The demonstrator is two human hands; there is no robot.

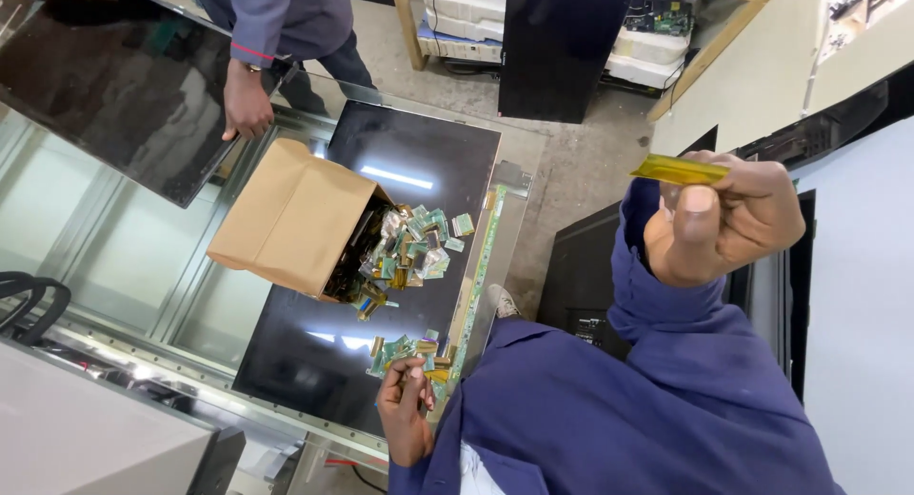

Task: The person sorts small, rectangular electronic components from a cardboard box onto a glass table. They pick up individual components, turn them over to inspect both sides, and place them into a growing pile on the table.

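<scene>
Fingers (700, 205) pinch gold strip (679, 169) (raised), L hand (405, 414) at panel edge (473, 295)

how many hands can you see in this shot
3. The right hand is raised, pinching a gold strip. The left hand touches small parts on the dark panel. Another person's hand rests on the upper panel's edge; others may be hidden.

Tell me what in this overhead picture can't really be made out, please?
Head view only:
- Small green and gold strips spilling from the cardboard box: too small to tell their detail; the box hides how many remain inside.
- Left hand at the smaller heap: its fingertips blend into the pieces, so its grip is unclear.
- Gold strip pinched in the right hand: the fingers cover its lower part.
- Another person's hand: the rest of that person is cut off by the top edge.
</scene>
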